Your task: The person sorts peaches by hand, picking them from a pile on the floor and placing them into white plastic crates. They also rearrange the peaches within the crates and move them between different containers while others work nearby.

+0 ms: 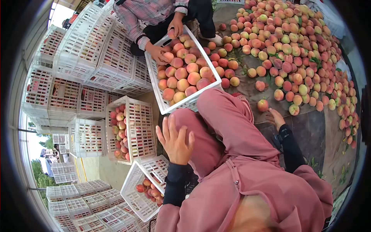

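My left hand (174, 141) is raised over my left knee with its fingers spread and nothing in it. On the other side, my right hand (275, 118) is held low over the dark ground sheet, fingers apart. Just beyond its fingertips lies a single peach (262, 104), and I see a small gap between them. In front of my knees a white plastic crate (215, 84) is heaped with peaches. A co-worker in a plaid shirt has both hands on the peaches in that crate. Beside my left forearm, a tilted white crate (133, 189) holds several peaches.
A large pile of loose peaches (293, 54) covers the ground sheet (305, 131) at the front right. Stacked white crates (83, 42) of fruit rise at the left. Another filled crate (141, 129) stands nearer me, and more crates (89, 205) line the lower left.
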Motion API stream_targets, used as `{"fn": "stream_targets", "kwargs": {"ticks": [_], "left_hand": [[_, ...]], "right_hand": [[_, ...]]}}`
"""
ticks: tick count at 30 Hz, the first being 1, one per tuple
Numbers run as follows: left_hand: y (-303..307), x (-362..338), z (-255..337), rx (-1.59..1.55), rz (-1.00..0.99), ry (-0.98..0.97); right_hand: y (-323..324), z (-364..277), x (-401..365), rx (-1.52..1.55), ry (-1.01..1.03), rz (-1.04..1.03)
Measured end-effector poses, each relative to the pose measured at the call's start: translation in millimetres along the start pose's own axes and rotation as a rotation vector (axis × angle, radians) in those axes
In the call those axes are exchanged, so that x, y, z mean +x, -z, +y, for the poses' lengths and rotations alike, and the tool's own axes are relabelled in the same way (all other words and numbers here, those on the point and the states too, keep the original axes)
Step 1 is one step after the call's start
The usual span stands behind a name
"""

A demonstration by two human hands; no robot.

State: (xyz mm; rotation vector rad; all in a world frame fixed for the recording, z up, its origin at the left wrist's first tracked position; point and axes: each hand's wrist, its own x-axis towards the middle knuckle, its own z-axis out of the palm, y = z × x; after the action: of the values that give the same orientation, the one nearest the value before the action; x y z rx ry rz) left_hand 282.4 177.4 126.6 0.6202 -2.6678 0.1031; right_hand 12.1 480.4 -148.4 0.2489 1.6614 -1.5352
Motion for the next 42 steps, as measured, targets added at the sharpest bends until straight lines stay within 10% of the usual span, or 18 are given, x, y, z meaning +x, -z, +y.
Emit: {"fn": "stream_targets", "kwargs": {"ticks": [42], "left_hand": [[-11, -17, 28, 0.067, -0.146, -0.066]], "right_hand": [[44, 121, 50, -0.164, -0.099, 0.115]]}}
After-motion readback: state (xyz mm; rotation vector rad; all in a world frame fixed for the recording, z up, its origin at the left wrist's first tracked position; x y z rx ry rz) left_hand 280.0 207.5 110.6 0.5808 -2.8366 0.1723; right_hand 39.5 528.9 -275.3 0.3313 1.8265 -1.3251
